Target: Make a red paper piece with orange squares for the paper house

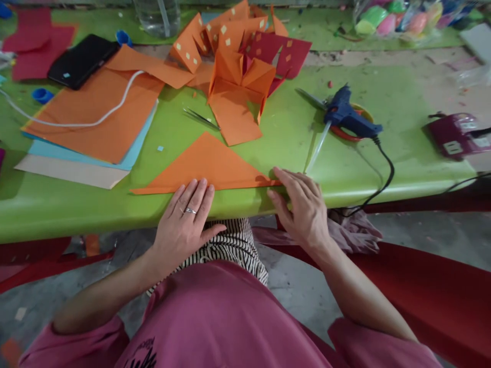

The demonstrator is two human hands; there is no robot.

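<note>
An orange paper triangle [209, 158] lies flat near the front edge of the table, with a narrow folded strip along its long side. My left hand [184, 220] rests on that strip left of its middle, palm down, fingers stretched out; a ring shows on one finger. At the triangle's right corner is my right hand [301, 204], its fingertips on the paper and its thumb apart just below the edge. Neither hand grips anything. Beyond the triangle lie tweezers [201, 117] and a folded orange paper piece [240, 97].
A blue glue gun [347, 112] with a cord lies across scissors [310, 98] at right. Orange sheets [99, 117], a white cable [103, 122] and a black phone [82, 61] are at left. A purple box [458, 135] stands far right on the green table [402, 174].
</note>
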